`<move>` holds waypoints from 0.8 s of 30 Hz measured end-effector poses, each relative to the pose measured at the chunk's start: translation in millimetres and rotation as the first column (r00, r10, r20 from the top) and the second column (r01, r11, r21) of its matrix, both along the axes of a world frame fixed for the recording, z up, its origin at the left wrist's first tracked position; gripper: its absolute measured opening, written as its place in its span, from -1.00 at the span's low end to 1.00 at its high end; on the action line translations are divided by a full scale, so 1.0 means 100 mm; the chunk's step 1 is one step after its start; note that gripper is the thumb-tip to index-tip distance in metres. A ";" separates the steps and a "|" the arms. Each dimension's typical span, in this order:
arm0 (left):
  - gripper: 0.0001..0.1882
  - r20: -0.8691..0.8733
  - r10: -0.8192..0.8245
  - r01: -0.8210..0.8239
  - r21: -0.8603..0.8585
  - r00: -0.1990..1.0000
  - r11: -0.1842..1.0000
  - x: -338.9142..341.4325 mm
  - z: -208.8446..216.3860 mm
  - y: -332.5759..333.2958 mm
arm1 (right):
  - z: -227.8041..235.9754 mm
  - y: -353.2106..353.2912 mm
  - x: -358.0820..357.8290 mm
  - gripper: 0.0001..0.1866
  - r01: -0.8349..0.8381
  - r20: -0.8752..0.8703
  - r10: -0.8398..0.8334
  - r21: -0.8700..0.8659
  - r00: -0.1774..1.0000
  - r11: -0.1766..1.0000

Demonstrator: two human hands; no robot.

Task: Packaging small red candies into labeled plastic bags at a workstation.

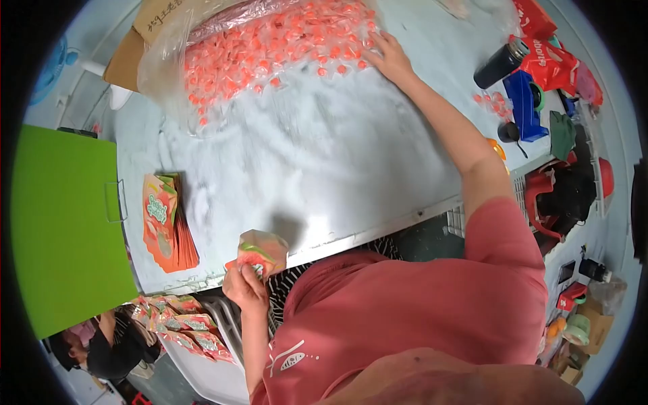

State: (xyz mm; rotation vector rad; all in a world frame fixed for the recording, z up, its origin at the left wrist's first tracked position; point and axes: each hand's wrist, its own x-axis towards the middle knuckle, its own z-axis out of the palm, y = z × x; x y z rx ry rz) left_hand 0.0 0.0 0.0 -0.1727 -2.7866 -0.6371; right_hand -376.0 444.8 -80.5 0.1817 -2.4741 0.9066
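My left hand is closed on a red and green printed pouch, held at the table's front edge. At the far side, my right hand reaches out with its fingers spread, at the right end of a wide heap of small red pieces in clear wrappers. Whether its fingertips touch any piece is hard to make out. A clear plastic bag lies around the heap's left side. To the left on the table rests a fanned stack of flat pouches like the held one.
Below the table's left end, a white tray carries several filled pouches. A green panel stands at the left; a person sits beyond. On the right are a dark bottle, a blue tape dispenser and red bags.
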 end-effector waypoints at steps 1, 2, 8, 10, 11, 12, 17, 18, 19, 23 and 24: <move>-0.80 -0.049 0.049 -0.048 0.017 0.998 0.999 0.05 0.03 -0.01 | 0.02 -0.14 -0.02 -0.36 -0.008 0.074 0.002 0.074 0.997 0.997; -0.80 -0.097 0.097 -0.094 0.037 0.991 0.995 0.07 0.07 -0.03 | 0.02 -0.28 -0.01 -0.39 -0.021 0.147 -0.001 0.149 0.989 0.989; -0.81 -0.241 0.098 -0.098 0.015 0.966 0.995 -0.27 0.10 0.05 | -0.03 -0.70 0.13 -0.49 -0.305 -0.118 0.355 0.311 0.927 0.900; -0.86 -0.204 0.088 -0.085 0.021 0.975 0.996 -0.26 0.17 0.01 | 0.09 -0.84 0.30 -0.49 -0.377 -0.086 0.382 0.069 0.920 0.924; -0.86 -0.200 0.091 -0.090 0.017 0.976 0.996 -0.29 0.21 0.01 | 0.11 -0.89 0.32 -0.49 -0.417 -0.063 0.413 -0.179 0.909 0.891; -0.86 -0.226 0.058 -0.066 -0.030 0.972 0.997 -0.36 0.25 0.04 | 0.10 -0.83 0.22 -0.49 -0.409 -0.061 0.405 -0.178 0.912 0.895; -0.80 -0.158 0.086 -0.108 -0.135 0.984 0.985 -0.51 0.40 0.24 | -0.05 -0.27 -1.08 -0.48 -0.058 -0.164 0.054 -0.020 0.985 0.998; -0.80 -0.145 0.072 -0.089 -0.116 0.987 0.989 -0.56 0.42 0.28 | -0.16 -0.03 -1.50 -0.35 -0.084 -0.207 0.071 -0.053 0.976 0.995; -0.80 -0.151 0.076 -0.093 -0.113 0.986 0.989 -0.58 0.42 0.28 | -0.22 0.02 -1.75 -0.22 -0.130 -0.251 0.104 -0.091 0.962 0.987; -0.77 -0.078 0.066 -0.074 -0.106 0.995 0.992 -0.47 0.46 0.24 | 0.39 -0.63 -1.57 -0.34 0.155 0.069 -0.174 0.220 0.982 0.963; -0.76 -0.060 0.079 -0.083 -0.054 0.995 0.995 -0.44 0.46 0.24 | 0.36 -0.58 -1.62 -0.40 0.176 -0.018 -0.177 0.225 0.984 0.958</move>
